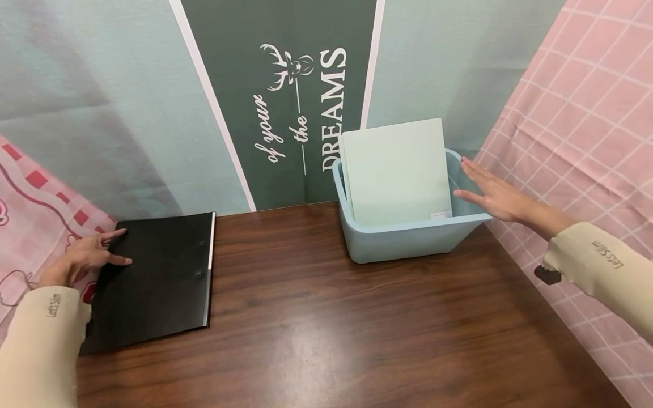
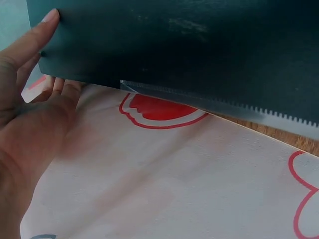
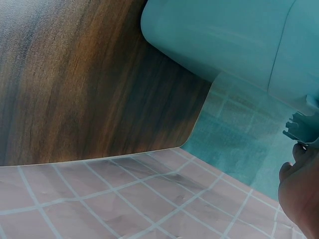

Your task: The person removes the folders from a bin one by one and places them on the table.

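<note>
A black file folder [image 1: 158, 277] lies at the left of the brown table, with two small rivets near its right edge. My left hand [image 1: 88, 258] is at its far left corner. In the left wrist view the thumb [image 2: 42, 32] lies on the cover while other fingers sit at and below the edge, pinching it. At the right stands a light blue plastic bin [image 1: 408, 241] with pale green folders [image 1: 395, 175] leaning upright in it. My right hand [image 1: 495, 195] rests at its right rim with straight fingers. In the right wrist view only part of the right hand [image 3: 301, 189] shows.
A wooden table [image 1: 291, 317] runs between the folder and the bin. A green printed cloth [image 1: 285, 102] hangs behind, a pink checked cloth [image 1: 576, 170] borders the right, and a pink patterned cloth [image 1: 30, 226] the left.
</note>
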A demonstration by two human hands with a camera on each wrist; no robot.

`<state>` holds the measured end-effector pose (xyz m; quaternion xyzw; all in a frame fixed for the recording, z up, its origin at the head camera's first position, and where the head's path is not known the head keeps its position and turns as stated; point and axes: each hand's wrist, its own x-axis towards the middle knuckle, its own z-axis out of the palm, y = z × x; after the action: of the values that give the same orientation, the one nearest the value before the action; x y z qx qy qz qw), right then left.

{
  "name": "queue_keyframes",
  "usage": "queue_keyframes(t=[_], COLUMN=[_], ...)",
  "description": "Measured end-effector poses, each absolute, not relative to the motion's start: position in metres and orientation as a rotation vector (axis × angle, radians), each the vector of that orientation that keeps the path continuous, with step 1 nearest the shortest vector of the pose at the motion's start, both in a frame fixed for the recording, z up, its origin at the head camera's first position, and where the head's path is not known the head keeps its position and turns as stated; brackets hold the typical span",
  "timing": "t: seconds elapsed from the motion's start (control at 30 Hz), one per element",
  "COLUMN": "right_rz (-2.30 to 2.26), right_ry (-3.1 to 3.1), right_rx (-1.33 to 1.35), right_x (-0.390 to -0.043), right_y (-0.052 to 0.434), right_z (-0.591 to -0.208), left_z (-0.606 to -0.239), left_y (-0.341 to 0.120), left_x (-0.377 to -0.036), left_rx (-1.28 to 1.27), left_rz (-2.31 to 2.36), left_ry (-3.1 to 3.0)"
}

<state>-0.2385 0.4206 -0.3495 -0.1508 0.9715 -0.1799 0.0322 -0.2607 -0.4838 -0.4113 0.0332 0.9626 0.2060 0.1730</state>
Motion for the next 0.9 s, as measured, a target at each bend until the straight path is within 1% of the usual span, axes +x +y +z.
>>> queue_keyframes(t=[0.2, 0.4, 0.67, 0.9], right_rz=[-0.549, -0.549, -0.555, -0.545], right_ry=[2.993, 2.992, 2.988, 2.994], right_rx=[-0.460, -0.451, -0.430, -0.438], right_x=[-0.238, -0.238, -0.236, -0.239], right_y=[0.420, 0.420, 0.420, 0.421], right_z=[-0.349, -0.351, -0.350, -0.350], left_z=[-0.413, -0.419, -0.426, -0.431], left_y=[-0.484, -0.482, -0.486, -0.481], left_x=[-0.258, -0.257, -0.262, -0.255], left_rx=[0.155, 0.132, 0.105, 0.090], left_rz=[0.606, 0.714, 0.688, 0.798], left_ry=[2.703, 2.653, 2.674, 2.632])
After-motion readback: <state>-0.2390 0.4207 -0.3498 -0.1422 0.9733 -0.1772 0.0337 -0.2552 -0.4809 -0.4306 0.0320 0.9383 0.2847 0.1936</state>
